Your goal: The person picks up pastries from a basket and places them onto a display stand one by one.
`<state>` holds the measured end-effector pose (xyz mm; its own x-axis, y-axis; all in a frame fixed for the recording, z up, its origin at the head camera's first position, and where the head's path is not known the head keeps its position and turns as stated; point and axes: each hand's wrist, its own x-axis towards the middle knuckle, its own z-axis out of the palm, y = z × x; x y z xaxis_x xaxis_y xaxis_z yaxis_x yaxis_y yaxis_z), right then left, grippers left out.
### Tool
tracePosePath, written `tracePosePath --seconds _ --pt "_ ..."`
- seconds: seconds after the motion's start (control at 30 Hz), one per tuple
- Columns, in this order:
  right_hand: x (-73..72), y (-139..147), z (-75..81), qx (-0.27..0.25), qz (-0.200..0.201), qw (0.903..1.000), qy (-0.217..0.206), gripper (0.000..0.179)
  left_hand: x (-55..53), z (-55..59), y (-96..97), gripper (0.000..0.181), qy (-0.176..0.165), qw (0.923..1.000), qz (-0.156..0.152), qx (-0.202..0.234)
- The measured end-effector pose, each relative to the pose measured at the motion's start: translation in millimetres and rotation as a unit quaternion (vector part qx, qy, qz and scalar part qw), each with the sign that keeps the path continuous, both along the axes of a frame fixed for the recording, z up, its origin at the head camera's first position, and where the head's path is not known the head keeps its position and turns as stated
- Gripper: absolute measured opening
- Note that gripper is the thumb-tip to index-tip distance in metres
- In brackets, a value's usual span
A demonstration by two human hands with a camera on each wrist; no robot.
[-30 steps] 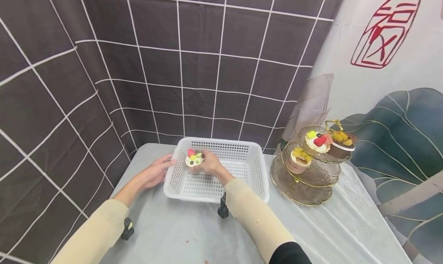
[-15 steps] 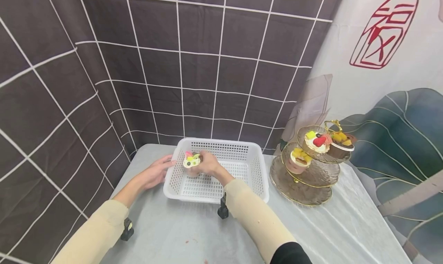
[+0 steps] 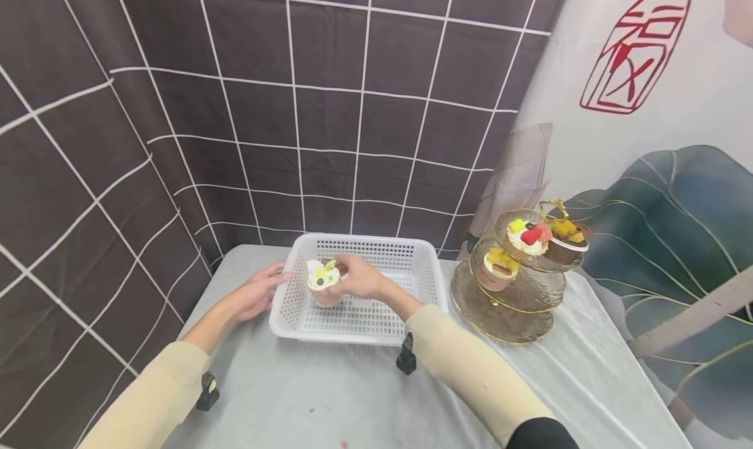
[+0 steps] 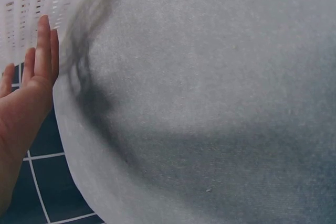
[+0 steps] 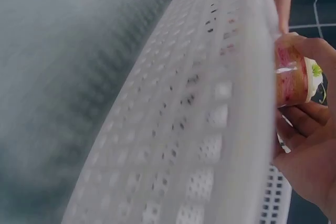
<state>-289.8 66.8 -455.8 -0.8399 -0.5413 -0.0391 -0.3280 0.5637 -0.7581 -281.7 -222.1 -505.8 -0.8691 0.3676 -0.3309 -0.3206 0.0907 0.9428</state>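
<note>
My right hand (image 3: 361, 278) grips a dessert cup (image 3: 326, 293) inside the white perforated basket (image 3: 359, 339), toward its left side. Cream and green fruit pieces top the cup. In the right wrist view, thumb and fingers curl round the dessert cup (image 5: 291, 74), whose clear side shows pink and orange layers; the basket's wall (image 5: 173, 108) covers part of it. The left hand (image 3: 254, 293) stands at the basket's left rim, fingers extended with the tips right at it. From the left wrist, that hand (image 4: 32, 95) shows straight fingers against the basket wall (image 4: 31, 11).
A three-tier glass stand (image 3: 500, 315) with gold edges stands right of the basket. Its top tier bears a strawberry-topped cup (image 3: 528, 236) and a chocolate cup (image 3: 566, 240); a yellow-fruit cup (image 3: 499, 269) sits on the middle tier. A pale cloth (image 3: 259, 383) covers the table.
The dessert cup has turned in my right hand: its pink topping no longer shows and more of its side does. The right forearm has swung rightward. My left hand stays at the rim.
</note>
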Motion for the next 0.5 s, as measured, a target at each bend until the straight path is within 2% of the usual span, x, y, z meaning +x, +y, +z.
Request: tracePosePath --seconds 0.13,0.23,0.5 --pt "9.4 20.4 6.4 -0.009 0.017 0.9996 0.023 0.059 0.2 -0.1 -1.3 0.076 0.005 0.9999 -0.008 0.003" --pt "15.4 37.1 6.9 -0.019 0.012 0.9992 0.032 0.058 -0.1 0.0 -1.6 0.075 0.009 0.9999 -0.012 0.004" --pt "40.9 80.3 7.5 -0.090 -0.003 0.9958 0.020 0.073 0.8 -0.7 0.1 0.072 0.012 0.9997 -0.011 0.017"
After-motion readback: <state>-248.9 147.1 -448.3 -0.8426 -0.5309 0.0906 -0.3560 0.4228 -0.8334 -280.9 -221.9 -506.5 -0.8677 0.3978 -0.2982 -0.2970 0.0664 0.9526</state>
